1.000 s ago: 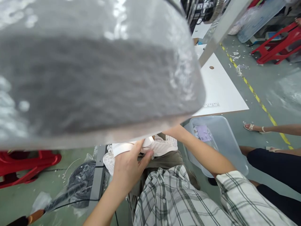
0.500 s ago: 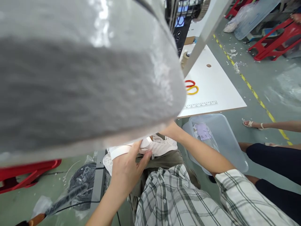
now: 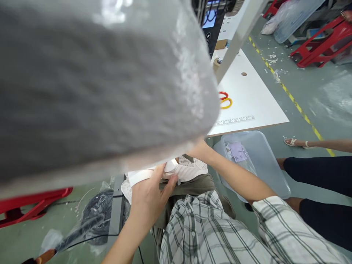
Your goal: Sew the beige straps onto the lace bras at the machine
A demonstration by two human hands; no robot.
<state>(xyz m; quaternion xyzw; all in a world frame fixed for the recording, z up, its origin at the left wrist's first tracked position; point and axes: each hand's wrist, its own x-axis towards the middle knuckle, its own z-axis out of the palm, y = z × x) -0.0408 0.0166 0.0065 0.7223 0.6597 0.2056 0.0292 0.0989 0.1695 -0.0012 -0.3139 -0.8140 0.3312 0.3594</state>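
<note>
A large grey padded shape under clear plastic [image 3: 110,95] fills the upper left and covers much of the work area. Below its edge, my left hand [image 3: 150,194] grips white fabric [image 3: 140,176] between thumb and fingers. More of this fabric, with lace edging, lies over my lap. My right hand [image 3: 200,149] reaches in under the grey shape from the right; its fingers are hidden, so what it holds cannot be made out.
On the white table [image 3: 258,99] lie red and yellow scissors [image 3: 226,102] and a clear ruler [image 3: 236,120]. A translucent bin [image 3: 268,165] with bagged items stands below. Another person's legs [image 3: 319,178] are at the right. A red stool [image 3: 321,46] stands beyond.
The view has shifted slightly, and the grey shape hides a little more at its right edge. The other person's legs have moved slightly. My left hand keeps its grip on the white fabric.
</note>
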